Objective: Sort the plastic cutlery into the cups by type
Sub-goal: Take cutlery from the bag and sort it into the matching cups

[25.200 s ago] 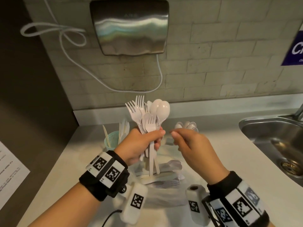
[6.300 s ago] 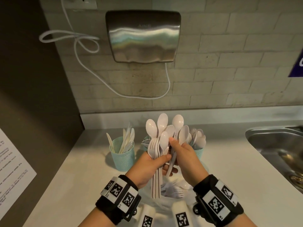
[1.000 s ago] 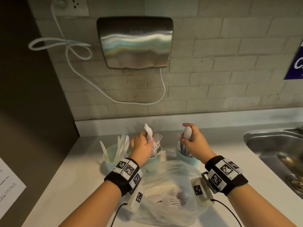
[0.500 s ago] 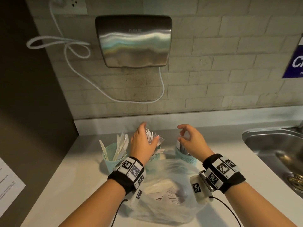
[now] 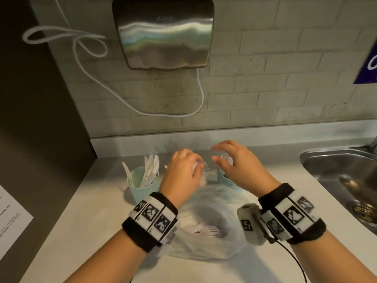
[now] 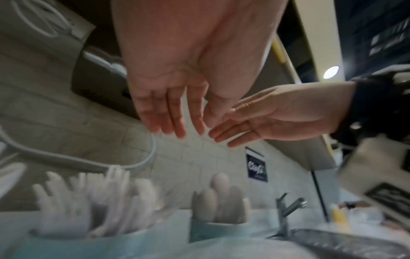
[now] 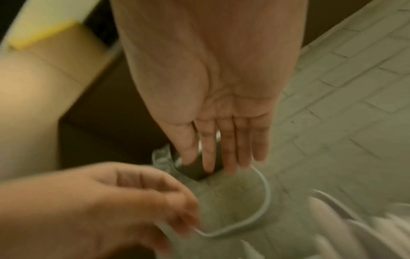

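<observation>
Three teal mesh cups stand in a row at the back of the counter. The left cup (image 5: pixel 142 185) holds white knives. Forks (image 6: pixel 88 201) fill the middle cup, mostly hidden behind my left hand (image 5: pixel 183 174) in the head view. The right cup (image 5: pixel 225 179) holds spoons (image 6: pixel 219 191). My left hand hovers over the fork cup with relaxed fingers and holds nothing. My right hand (image 5: pixel 228 160) hovers over the spoons, fingers straight and empty. In front of the cups a clear plastic bag (image 5: pixel 204 237) holds a few more white forks (image 5: pixel 213 229).
A steel sink (image 5: pixel 342 170) with a faucet (image 6: pixel 288 206) lies at the right. A metal hand dryer (image 5: pixel 163 31) hangs on the brick wall, its white cord (image 5: pixel 201 94) looping down. A dark panel with a paper sheet (image 5: pixel 10 219) bounds the left side.
One second ago my left hand gripped forks in the middle cup and my right hand gripped a spoon in the right cup. Both have let go and now hover empty.
</observation>
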`<state>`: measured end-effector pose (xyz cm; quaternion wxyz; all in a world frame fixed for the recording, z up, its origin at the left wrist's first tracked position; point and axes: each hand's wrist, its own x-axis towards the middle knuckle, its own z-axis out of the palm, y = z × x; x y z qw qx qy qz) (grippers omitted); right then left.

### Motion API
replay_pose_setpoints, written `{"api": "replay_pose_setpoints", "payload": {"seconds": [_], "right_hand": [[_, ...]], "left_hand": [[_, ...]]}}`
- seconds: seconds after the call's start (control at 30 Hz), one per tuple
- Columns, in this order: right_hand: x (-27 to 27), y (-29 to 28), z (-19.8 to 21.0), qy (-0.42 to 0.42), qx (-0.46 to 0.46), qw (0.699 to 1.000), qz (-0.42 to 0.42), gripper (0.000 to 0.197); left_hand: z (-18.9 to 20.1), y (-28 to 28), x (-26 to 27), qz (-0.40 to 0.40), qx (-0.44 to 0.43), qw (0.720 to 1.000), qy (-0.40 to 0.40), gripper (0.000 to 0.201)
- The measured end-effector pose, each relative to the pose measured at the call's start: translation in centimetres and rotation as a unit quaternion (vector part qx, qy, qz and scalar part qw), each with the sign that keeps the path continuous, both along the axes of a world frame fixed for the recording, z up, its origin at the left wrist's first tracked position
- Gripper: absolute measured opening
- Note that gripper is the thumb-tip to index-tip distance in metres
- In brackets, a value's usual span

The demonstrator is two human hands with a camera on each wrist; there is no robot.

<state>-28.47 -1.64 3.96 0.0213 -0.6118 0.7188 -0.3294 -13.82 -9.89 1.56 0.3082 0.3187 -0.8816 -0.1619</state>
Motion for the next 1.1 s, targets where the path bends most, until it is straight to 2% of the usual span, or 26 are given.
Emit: {"api": "replay_pose_setpoints", "payload": {"seconds": [0.03,0.07,0.13,0.23,0.3,0.37,0.43,0.57,0.77,0.83,0.97,1.03,1.1], "right_hand": [[1.1,1.2,0.7,0.0,0.016,0.999,0.035,0.027],[2.3,2.5,0.9,0.005,0.062,0.995,0.075,0.024],[4.1,4.5,-0.7,0.052,0.185,0.973,0.131,0.027],[5.2,6.2,-5.0,0.097,0.344,0.922,0.147,0.04],[4.8,6.4,-7.0,0.091,0.374,0.912,0.142,0.038],[4.3,6.3,-8.1,0.077,0.359,0.92,0.135,0.035],[4.1,6.4,-8.7,0.081,0.343,0.926,0.132,0.033],[4.3,6.8,-9.1,0.13,0.344,0.922,0.123,0.04],[3.9,7.4,-9.3,0.175,0.354,0.916,0.071,0.047],[3.6,7.7,-9.3,0.184,0.367,0.911,0.045,0.054],[3.3,7.6,-10.2,0.164,0.374,0.912,0.046,0.063],[3.1,7.4,-10.6,0.142,0.374,0.915,0.045,0.063],[2.9,7.3,-10.8,0.127,0.37,0.919,0.04,0.061]], "left_hand": [[0.2,1.2,0.5,-0.033,0.028,0.999,-0.017,0.02],[-0.1,2.2,0.9,-0.052,0.065,0.994,-0.074,0.019],[-1.7,3.4,1.8,-0.061,0.104,0.964,-0.239,0.022],[-5.1,3.7,3.2,-0.064,0.079,0.909,-0.404,0.026],[-6.2,3.5,3.7,-0.062,0.06,0.886,-0.456,0.024],[-6.4,3.5,3.9,-0.057,0.052,0.874,-0.48,0.027],[-6.9,3.8,3.9,-0.061,0.04,0.869,-0.49,0.043],[-8.7,4.7,3.4,-0.079,0.035,0.874,-0.478,0.067],[-10.0,4.6,2.5,-0.08,0.1,0.891,-0.436,0.069],[-10.2,4.3,2.3,-0.075,0.105,0.892,-0.433,0.072],[-10.3,4.4,1.2,-0.057,0.12,0.886,-0.445,0.081],[-10.4,5.1,0.6,-0.043,0.13,0.881,-0.453,0.073],[-10.7,5.7,0.1,-0.032,0.104,0.879,-0.464,0.056]]}}
